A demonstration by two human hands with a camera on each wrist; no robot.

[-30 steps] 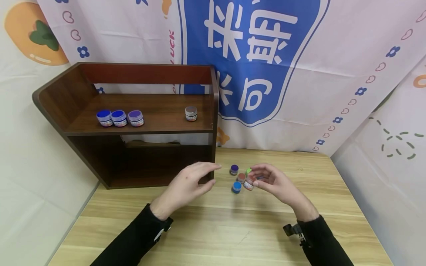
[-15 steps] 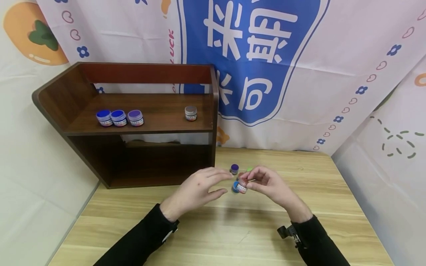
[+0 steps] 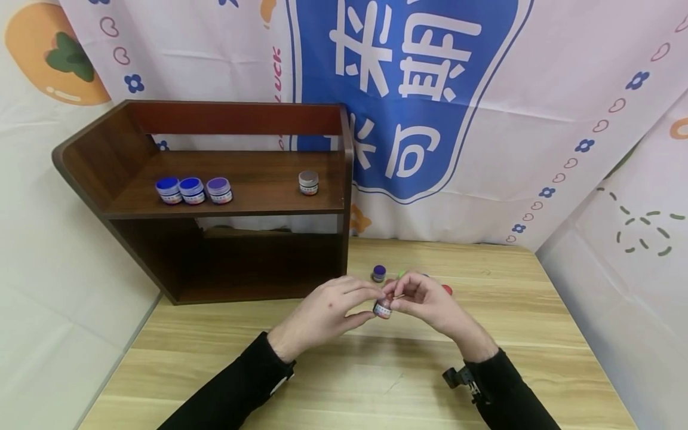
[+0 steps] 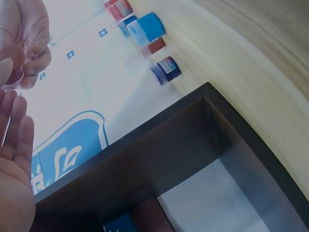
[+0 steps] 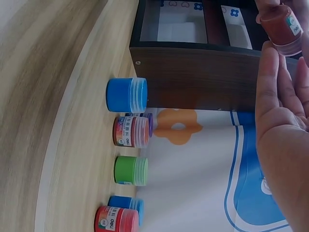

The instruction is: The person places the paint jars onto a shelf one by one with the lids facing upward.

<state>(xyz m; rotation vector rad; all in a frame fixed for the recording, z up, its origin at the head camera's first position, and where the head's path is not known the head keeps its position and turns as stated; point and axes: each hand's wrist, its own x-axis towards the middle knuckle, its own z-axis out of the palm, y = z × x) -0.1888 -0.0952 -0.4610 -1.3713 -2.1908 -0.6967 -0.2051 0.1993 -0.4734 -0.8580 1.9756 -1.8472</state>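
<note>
A small brownish-red paint jar [image 3: 383, 309] with a white label is held just above the table, tilted. My right hand [image 3: 432, 304] pinches it from the right with thumb and fingers. From the left, my left hand [image 3: 328, 310] has its fingertips and thumb on it too. The right wrist view shows the jar [image 5: 281, 26] between both hands' fingers; the left wrist view shows it only partly, near the edge. Beyond the hands stand a dark purple jar [image 3: 378, 273], a light blue jar [image 5: 120, 95], another brownish-red jar [image 5: 126, 131], a green jar [image 5: 130, 170] and a red jar [image 5: 116, 220].
A dark brown two-tier shelf [image 3: 226, 214] stands at the left. On its upper board are two blue jars [image 3: 192, 191], a purple jar [image 3: 219, 191] and, farther right, a grey-lidded jar [image 3: 309, 183]. A printed cloth [image 3: 484, 149] hangs behind the wooden table [image 3: 376, 382].
My right hand has brought the brownish-red jar left and toward me, away from the group. My left hand has moved right until its fingers meet the jar. The shelf jars have not moved.
</note>
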